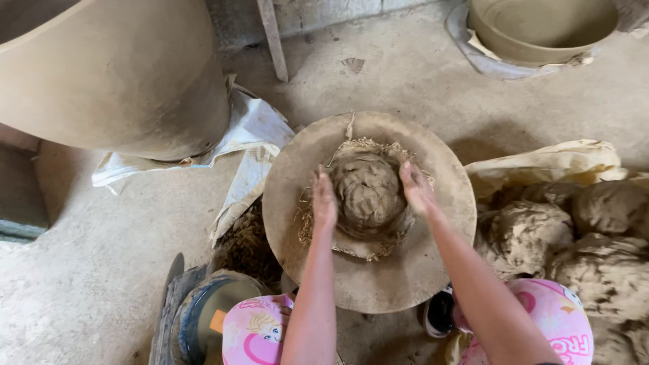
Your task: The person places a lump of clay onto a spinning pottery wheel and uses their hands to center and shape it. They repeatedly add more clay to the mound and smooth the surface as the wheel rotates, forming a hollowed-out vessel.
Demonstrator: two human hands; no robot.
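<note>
On a dusty concrete floor (81, 284), my left hand (324, 201) and right hand (417, 189) press open-palmed against either side of a lumpy brown clay mound (368, 192) centred on a round clay-coated wheel disc (378, 277). Beyond, a crumpled white plastic sack (253, 128) lies under a large tan clay pot (115, 81).

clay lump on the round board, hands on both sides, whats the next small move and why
Probably press both palms inward and round the sides. The left hand and right hand flank the clay lump, which looks lumpy and uneven and sits on straw-like fibres in the middle of the round board. Its lower edge flares out unevenly.
</note>
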